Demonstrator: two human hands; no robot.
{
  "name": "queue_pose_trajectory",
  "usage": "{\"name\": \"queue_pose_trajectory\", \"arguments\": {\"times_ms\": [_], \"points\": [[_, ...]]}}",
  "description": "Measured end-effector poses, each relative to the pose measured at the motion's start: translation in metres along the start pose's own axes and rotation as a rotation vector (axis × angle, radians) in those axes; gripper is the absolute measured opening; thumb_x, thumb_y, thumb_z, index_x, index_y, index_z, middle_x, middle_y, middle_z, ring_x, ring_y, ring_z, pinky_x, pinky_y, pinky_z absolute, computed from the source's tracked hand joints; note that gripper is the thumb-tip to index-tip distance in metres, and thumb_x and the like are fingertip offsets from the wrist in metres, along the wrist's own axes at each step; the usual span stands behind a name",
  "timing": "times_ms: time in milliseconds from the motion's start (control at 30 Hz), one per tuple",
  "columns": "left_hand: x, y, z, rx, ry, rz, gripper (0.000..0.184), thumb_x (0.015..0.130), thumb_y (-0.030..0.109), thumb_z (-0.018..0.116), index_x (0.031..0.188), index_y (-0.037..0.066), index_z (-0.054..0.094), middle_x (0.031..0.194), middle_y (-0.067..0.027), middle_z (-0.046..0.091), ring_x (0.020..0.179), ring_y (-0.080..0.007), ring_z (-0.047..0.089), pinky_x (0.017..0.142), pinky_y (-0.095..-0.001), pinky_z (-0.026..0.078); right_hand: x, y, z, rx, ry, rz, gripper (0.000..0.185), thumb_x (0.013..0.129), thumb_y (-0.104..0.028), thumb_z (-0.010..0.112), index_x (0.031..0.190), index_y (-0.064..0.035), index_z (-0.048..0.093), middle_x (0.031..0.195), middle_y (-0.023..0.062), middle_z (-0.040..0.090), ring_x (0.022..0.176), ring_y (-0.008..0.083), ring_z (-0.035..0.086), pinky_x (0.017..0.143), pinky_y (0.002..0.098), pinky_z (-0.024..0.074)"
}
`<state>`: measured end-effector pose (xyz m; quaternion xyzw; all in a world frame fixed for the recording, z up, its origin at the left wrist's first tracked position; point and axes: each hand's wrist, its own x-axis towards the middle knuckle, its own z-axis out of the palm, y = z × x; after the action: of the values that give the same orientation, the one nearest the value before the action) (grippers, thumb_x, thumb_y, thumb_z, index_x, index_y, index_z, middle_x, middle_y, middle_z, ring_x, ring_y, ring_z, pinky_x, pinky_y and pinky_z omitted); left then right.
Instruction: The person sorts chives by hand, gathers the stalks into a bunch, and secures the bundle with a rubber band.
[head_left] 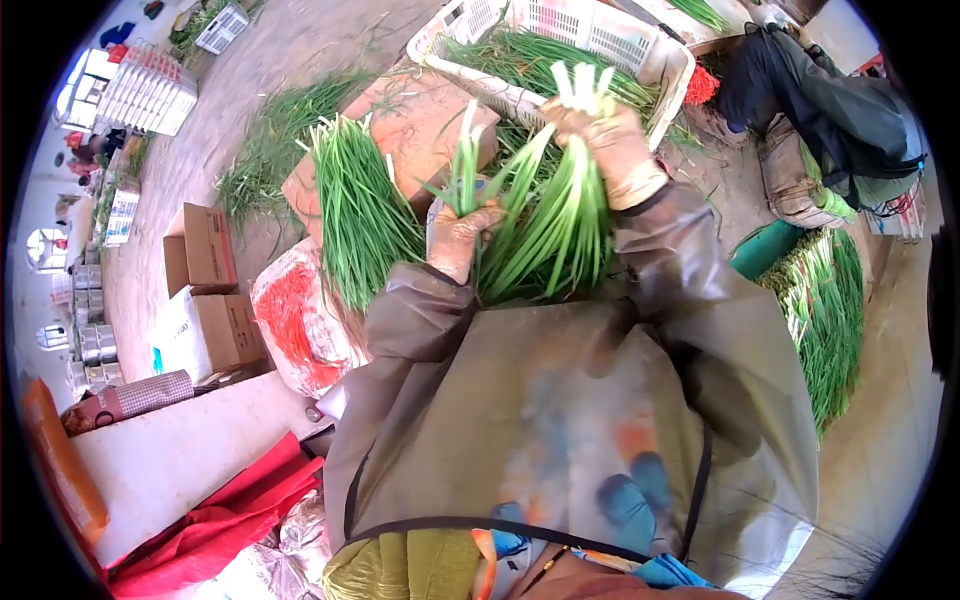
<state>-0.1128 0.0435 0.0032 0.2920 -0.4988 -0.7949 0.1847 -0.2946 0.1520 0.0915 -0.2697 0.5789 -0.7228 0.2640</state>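
My right hand (605, 140), in a tan glove, is closed around a bunch of green stalks (570, 225); their white ends stick up above the fist and the leaves hang down over my lap. Lower and to the left, my left hand (462, 235), gloved too, grips a smaller bunch (466, 165) with its pale ends upward. Beside it, a large pile of green stalks (362, 215) lies over the edge of a reddish board (400, 110).
Ahead is a white plastic crate (640, 45) holding greens. Red ties (290, 320) lie on a sack at the left, near cardboard boxes (205, 250). Bundled greens (825, 320) are at the right, below a person in dark clothes (820, 110). Loose leaves (280, 130) cover the floor.
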Motion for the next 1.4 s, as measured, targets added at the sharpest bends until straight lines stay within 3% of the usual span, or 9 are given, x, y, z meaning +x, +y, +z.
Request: {"name": "queue_pose_trajectory", "arguments": {"times_ms": [67, 133, 200, 400, 500, 600, 867, 1067, 1400], "points": [[0.0, 0.004, -0.009, -0.014, 0.031, -0.009, 0.018, 0.071, -0.001, 0.058, 0.089, 0.001, 0.057, 0.077, -0.0058, 0.061, 0.066, -0.014, 0.056, 0.06, -0.0249, 0.044, 0.021, -0.018, -0.031, 0.29, -0.089, -0.25, 0.019, 0.081, -0.011, 0.06, 0.093, 0.0042, 0.06, 0.083, 0.0069, 0.064, 0.068, 0.011, 0.057, 0.061, 0.0218, 0.0457], [0.014, -0.026, -0.047, 0.036, 0.161, 0.043, 0.015, 0.073, 0.0, 0.055, 0.087, -0.001, 0.057, 0.075, -0.0075, 0.061, 0.063, -0.015, 0.057, 0.057, -0.0252, 0.044, 0.008, -0.085, -0.041, -0.044, 0.162, -0.178, 0.018, 0.082, -0.009, 0.058, 0.093, 0.0051, 0.06, 0.084, 0.0083, 0.064, 0.068, 0.0108, 0.057, 0.061, 0.0211, 0.0455], [0.019, -0.042, -0.075, 0.102, 0.237, -0.01, 0.015, 0.073, 0.003, 0.056, 0.087, -0.002, 0.056, 0.075, -0.0083, 0.062, 0.062, -0.0161, 0.058, 0.056, -0.0257, 0.044, 0.014, -0.099, -0.067, -0.135, 0.061, -0.418, 0.019, 0.081, -0.007, 0.057, 0.095, 0.0058, 0.06, 0.085, 0.0092, 0.063, 0.07, 0.0106, 0.057, 0.061, 0.0206, 0.0451], [0.012, -0.046, -0.089, 0.034, 0.418, -0.037, 0.02, 0.076, 0.003, 0.057, 0.095, 0.009, 0.056, 0.079, -0.0051, 0.061, 0.061, -0.0135, 0.058, 0.048, -0.0237, 0.04, 0.009, -0.129, -0.087, 0.073, 0.068, -0.319, 0.018, 0.081, -0.006, 0.058, 0.098, -0.0025, 0.064, 0.09, 0.0071, 0.061, 0.069, 0.0105, 0.057, 0.061, 0.0217, 0.0461], [0.012, -0.046, -0.094, -0.073, 0.488, 0.043, 0.02, 0.078, 0.004, 0.056, 0.098, 0.008, 0.055, 0.077, -0.0038, 0.061, 0.057, -0.0111, 0.054, 0.047, -0.0216, 0.038, 0.02, -0.127, -0.085, -0.304, 0.169, -0.341, 0.021, 0.081, -0.017, 0.061, 0.093, 0.0002, 0.063, 0.079, 0.004, 0.06, 0.066, 0.0098, 0.057, 0.058, 0.0211, 0.0453], [0.0, -0.009, -0.069, -0.077, 0.376, 0.143, 0.022, 0.083, 0.011, 0.056, 0.104, 0.005, 0.054, 0.075, -0.0026, 0.058, 0.049, -0.006, 0.041, 0.044, -0.0194, 0.033, 0.024, -0.114, -0.086, -0.142, -0.218, -0.413, 0.022, 0.077, -0.014, 0.064, 0.093, 0.0014, 0.062, 0.085, 0.0086, 0.063, 0.069, 0.0117, 0.058, 0.062, 0.0206, 0.0467], [-0.006, 0.057, 0.027, -0.147, -0.297, 0.331, 0.036, 0.088, 0.025, 0.054, 0.113, 0.0, 0.051, 0.071, -0.0002, 0.056, 0.05, -0.003, 0.041, 0.042, -0.0136, 0.029, 0.02, -0.042, -0.033, -0.032, -0.321, -0.217, 0.03, 0.078, -0.021, 0.066, 0.096, 0.002, 0.06, 0.09, 0.0073, 0.063, 0.078, 0.0129, 0.056, 0.071, 0.0254, 0.0452], [-0.011, 0.043, 0.021, -0.221, -0.277, 0.214, 0.044, 0.092, 0.038, 0.042, 0.108, -0.001, 0.051, 0.068, -0.0018, 0.054, 0.047, -0.0047, 0.037, 0.042, -0.016, 0.029, -0.003, -0.019, -0.029, 0.352, -0.259, 0.147, 0.022, 0.074, -0.017, 0.066, 0.086, -0.0015, 0.058, 0.073, 0.0058, 0.058, 0.063, 0.0136, 0.056, 0.059, 0.0242, 0.0455], [-0.015, 0.025, 0.023, 0.04, -0.36, 0.176, 0.036, 0.092, 0.033, 0.043, 0.102, 0.001, 0.055, 0.066, -0.0008, 0.054, 0.046, -0.0046, 0.039, 0.042, -0.0169, 0.03, 0.01, -0.012, 0.008, 0.108, -0.209, 0.206, 0.023, 0.074, -0.01, 0.069, 0.092, 0.0006, 0.06, 0.072, 0.0033, 0.058, 0.058, 0.0106, 0.052, 0.053, 0.0224, 0.0421]]}}
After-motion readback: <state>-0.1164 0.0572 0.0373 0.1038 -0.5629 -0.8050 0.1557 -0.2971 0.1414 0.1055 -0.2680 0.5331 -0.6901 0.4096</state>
